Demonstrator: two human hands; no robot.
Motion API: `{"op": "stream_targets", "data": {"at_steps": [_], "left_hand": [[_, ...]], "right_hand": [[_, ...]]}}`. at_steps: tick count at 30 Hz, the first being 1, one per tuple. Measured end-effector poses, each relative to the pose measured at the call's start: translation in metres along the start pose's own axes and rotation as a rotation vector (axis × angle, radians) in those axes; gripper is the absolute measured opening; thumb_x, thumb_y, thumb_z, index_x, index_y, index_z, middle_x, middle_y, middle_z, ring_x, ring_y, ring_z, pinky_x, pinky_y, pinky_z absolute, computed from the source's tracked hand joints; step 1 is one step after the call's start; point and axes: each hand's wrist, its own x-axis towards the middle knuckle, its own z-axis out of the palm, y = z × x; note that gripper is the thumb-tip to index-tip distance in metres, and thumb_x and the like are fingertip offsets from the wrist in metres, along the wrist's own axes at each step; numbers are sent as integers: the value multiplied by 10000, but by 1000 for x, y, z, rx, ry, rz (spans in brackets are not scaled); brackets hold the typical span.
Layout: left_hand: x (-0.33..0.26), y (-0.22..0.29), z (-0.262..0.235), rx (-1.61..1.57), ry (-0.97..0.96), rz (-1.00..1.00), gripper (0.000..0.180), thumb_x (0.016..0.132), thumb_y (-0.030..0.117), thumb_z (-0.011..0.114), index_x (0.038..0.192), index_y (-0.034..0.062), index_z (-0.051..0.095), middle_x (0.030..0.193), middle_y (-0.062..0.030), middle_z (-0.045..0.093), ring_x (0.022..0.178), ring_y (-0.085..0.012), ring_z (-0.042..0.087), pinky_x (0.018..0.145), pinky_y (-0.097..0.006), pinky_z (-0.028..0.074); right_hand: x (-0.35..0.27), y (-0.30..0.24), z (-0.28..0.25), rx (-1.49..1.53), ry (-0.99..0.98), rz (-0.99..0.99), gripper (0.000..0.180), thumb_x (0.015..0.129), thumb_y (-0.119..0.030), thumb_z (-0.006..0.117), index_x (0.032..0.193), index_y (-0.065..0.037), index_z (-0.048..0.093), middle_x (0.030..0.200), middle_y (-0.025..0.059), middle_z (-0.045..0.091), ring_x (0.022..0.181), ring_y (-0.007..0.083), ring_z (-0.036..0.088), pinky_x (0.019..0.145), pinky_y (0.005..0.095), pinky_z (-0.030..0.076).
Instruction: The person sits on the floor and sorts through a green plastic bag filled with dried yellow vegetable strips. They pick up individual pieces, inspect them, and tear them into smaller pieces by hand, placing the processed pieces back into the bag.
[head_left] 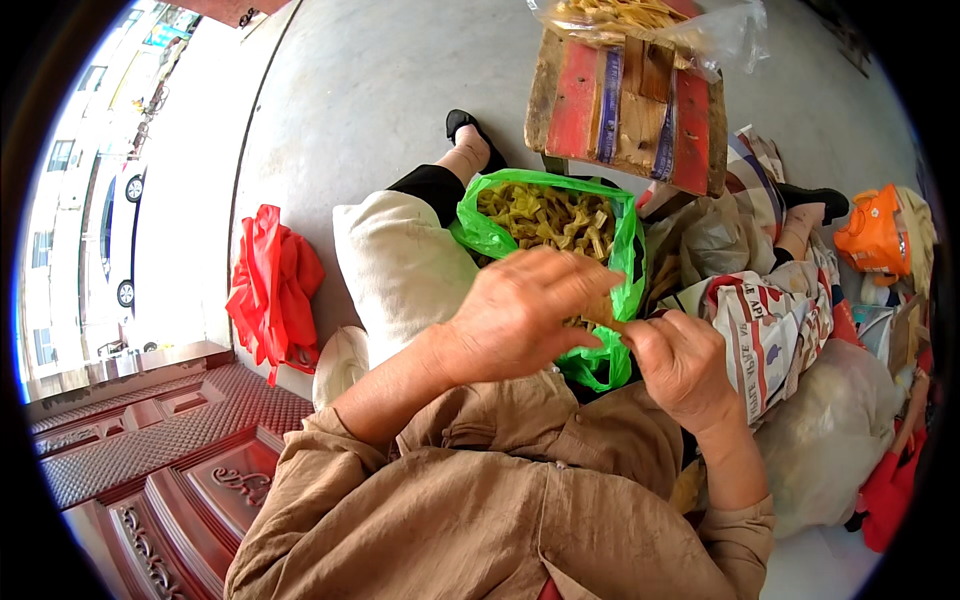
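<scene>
At far left we see a white car (122, 240) outside, and below it a dark red, carved door panel (195, 478). Next we find a crumpled bright red plastic bag (272, 290) on the grey floor, then a white cloth (400, 272) over the person's left leg. The left hand (530, 308) reaches across with fingers extended, partly blurred; we cannot tell whether it grips anything. Beneath and beyond it, between the legs, we see an open bright green plastic bag (629, 240) filled with folded yellow-green strips (550, 215). A thin brown strip (604, 318) lies between the hands, above the bag's lower right part. Farther off stands a wooden block painted with red bands (577, 95), bearing a clear plastic bag (738, 38) of pale yellow strips. The right hand (685, 365) pinches the brown strip's end between thumb and curled fingers. Rightward we see a white printed sack (765, 335), a cloudy translucent bag (830, 430) and an orange package (872, 238).
</scene>
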Motion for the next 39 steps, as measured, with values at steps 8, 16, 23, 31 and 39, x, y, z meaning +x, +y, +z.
{"op": "stream_targets", "data": {"at_steps": [8, 16, 23, 31, 39], "left_hand": [[-11, -15, 16, 247, -224, 336, 154, 773, 171, 675, 852, 88, 572, 769, -20, 508, 709, -189, 552, 631, -327, 468], [14, -47, 12, 201, -127, 67, 214, 810, 189, 744, 933, 59, 626, 783, -49, 565, 719, -234, 606, 627, -368, 510], [126, -76, -25, 191, 221, -41, 143, 940, 130, 633, 1023, 19, 670, 897, -127, 666, 814, -317, 667, 730, -403, 536], [100, -91, -15, 296, 267, -109, 130, 900, 115, 669, 1001, 34, 684, 838, -125, 670, 773, -321, 652, 694, -398, 520], [40, -55, 2, -29, 280, -190, 306, 906, 258, 719, 1128, 48, 697, 992, -105, 692, 866, -285, 667, 753, -349, 539]], "right_hand": [[-18, 3, -2, 95, -177, 35, 235, 866, -156, 730, 780, -98, 519, 597, 4, 493, 518, 167, 544, 442, 314, 436], [1, 51, -2, 103, -118, 184, 177, 843, -98, 724, 875, -70, 553, 692, 54, 524, 608, 236, 585, 506, 371, 455], [95, 131, -10, -76, 346, 150, 210, 849, -5, 719, 1026, -38, 611, 791, 116, 609, 692, 318, 636, 576, 404, 500], [65, 140, 6, -57, 297, 301, 116, 895, -21, 690, 962, -21, 595, 772, 143, 652, 666, 347, 646, 565, 407, 499], [34, 81, 3, -107, 206, 37, 402, 734, 10, 700, 1129, -68, 688, 792, 60, 554, 695, 243, 600, 600, 371, 515]]}}
